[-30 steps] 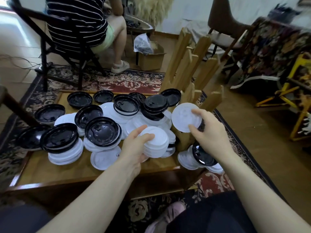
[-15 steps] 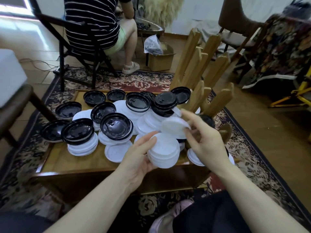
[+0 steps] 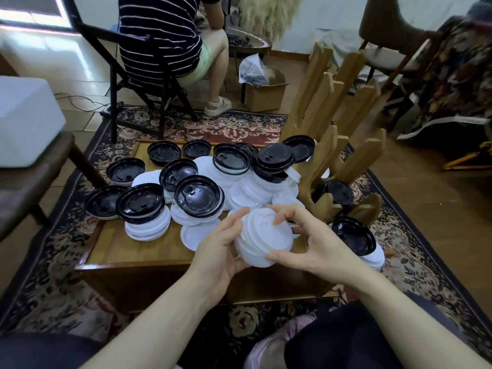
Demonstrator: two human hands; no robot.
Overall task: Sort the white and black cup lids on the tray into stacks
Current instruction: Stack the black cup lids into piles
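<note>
A stack of white lids (image 3: 262,237) is held above the near edge of the wooden tray (image 3: 138,251). My left hand (image 3: 218,249) grips the stack from the left and below. My right hand (image 3: 314,243) grips its top and right rim with thumb and curled fingers. Behind them, black lids (image 3: 198,195) and white lids (image 3: 249,191) lie mixed in loose piles on the tray. A black-topped pile (image 3: 141,202) sits on white lids at the left. More black lids (image 3: 275,155) are stacked at the back.
A wooden rack of slanted posts (image 3: 335,145) rises at the tray's right, with black lids (image 3: 354,235) at its foot. A person in a striped shirt (image 3: 162,30) sits on a chair beyond. A cardboard box (image 3: 263,94) stands on the floor. A patterned rug (image 3: 66,235) surrounds the table.
My right hand has brought the single white lid down onto the stack in my left hand and now grips the stack too. The view has shifted closer and down.
</note>
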